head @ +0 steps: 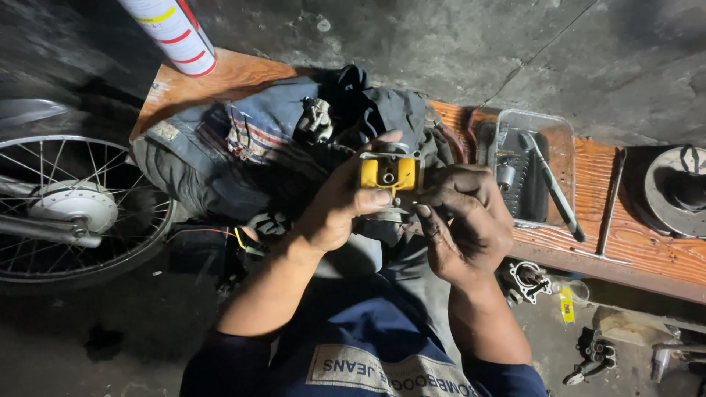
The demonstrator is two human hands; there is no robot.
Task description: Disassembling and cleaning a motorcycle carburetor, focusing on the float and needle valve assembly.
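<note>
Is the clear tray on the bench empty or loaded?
Loaded. The clear tray on the bench holds a screwdriver and dark metal parts.

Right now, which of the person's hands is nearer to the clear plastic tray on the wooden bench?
The right hand. It sits just beside the clear plastic tray, on the yellow part that both hands hold. The left hand grips that part's far side, farther from the tray.

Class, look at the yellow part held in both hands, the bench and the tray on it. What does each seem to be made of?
Yellow part: probably glossy moulded plastic on grey metal.
Bench: wood, showing orange-brown grain.
Tray: clear plastic, apparently; its contents show through.
</note>
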